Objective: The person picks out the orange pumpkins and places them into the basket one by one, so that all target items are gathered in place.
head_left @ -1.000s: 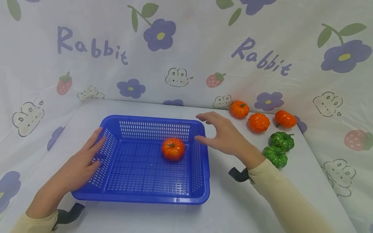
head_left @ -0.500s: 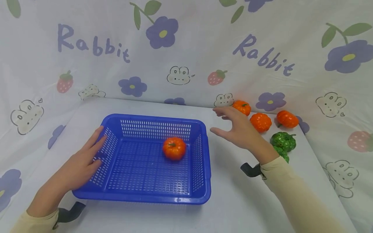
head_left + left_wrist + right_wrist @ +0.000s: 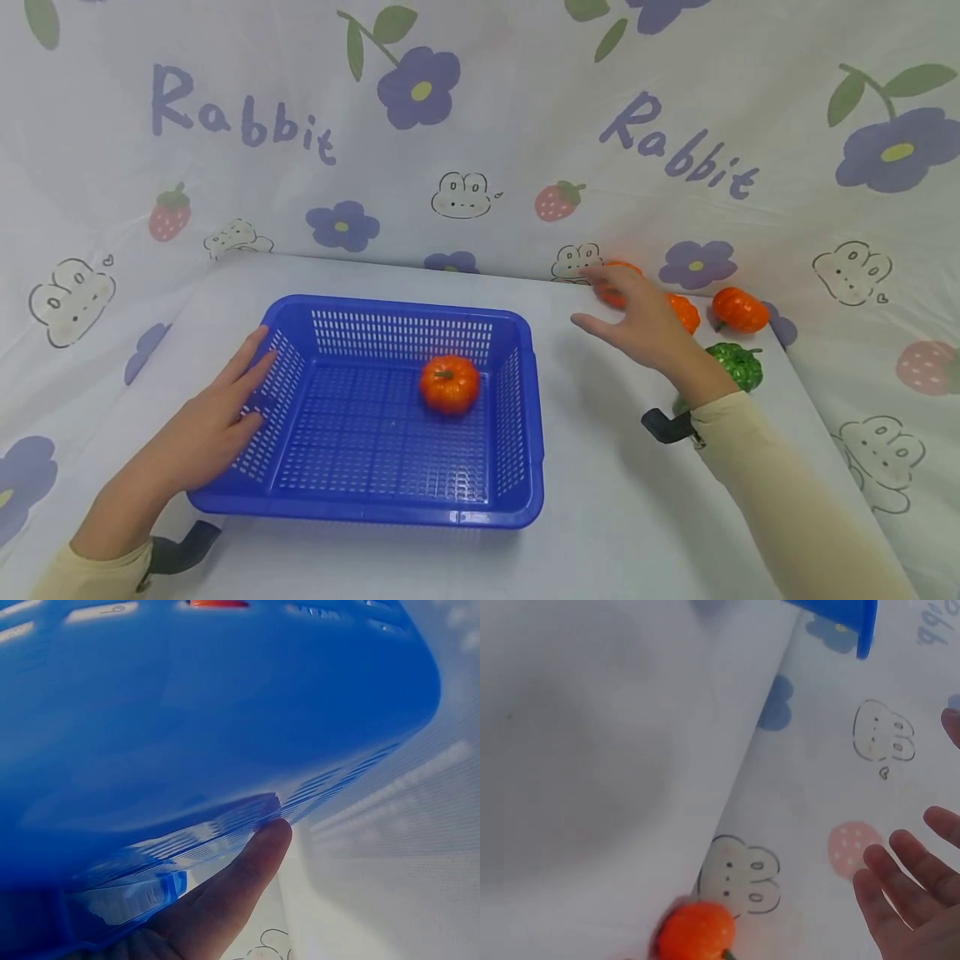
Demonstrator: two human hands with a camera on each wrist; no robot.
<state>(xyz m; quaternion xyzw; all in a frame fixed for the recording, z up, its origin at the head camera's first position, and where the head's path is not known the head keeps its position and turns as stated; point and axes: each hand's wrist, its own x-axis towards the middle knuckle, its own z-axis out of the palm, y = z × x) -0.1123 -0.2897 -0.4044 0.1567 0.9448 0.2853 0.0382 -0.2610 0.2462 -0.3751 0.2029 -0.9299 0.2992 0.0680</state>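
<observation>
My left hand (image 3: 210,429) rests at the left side of a blue plastic basket (image 3: 363,510), fingers straight along its rim. In the left wrist view, one finger (image 3: 251,862) touches the basket wall. Inside the basket, toward the right, sits a small orange pumpkin (image 3: 450,385). My right hand (image 3: 645,321) is in the air right of the basket, thumb and fingers spread, holding nothing. It partly covers two orange pumpkins, one at the back edge (image 3: 611,293) and one beside it (image 3: 684,314). The right wrist view shows an orange pumpkin (image 3: 697,930) below the spread fingers.
Another orange pumpkin (image 3: 740,310) lies at the back right of the white table (image 3: 585,500). In front of it is a green pumpkin (image 3: 738,365), with a second green one mostly hidden behind my right wrist. A printed cloth (image 3: 495,108) hangs behind the table.
My right hand has moved right, away from the basket's right rim and over toward the orange pumpkins, staying spread. The left hand and the basket stay in place.
</observation>
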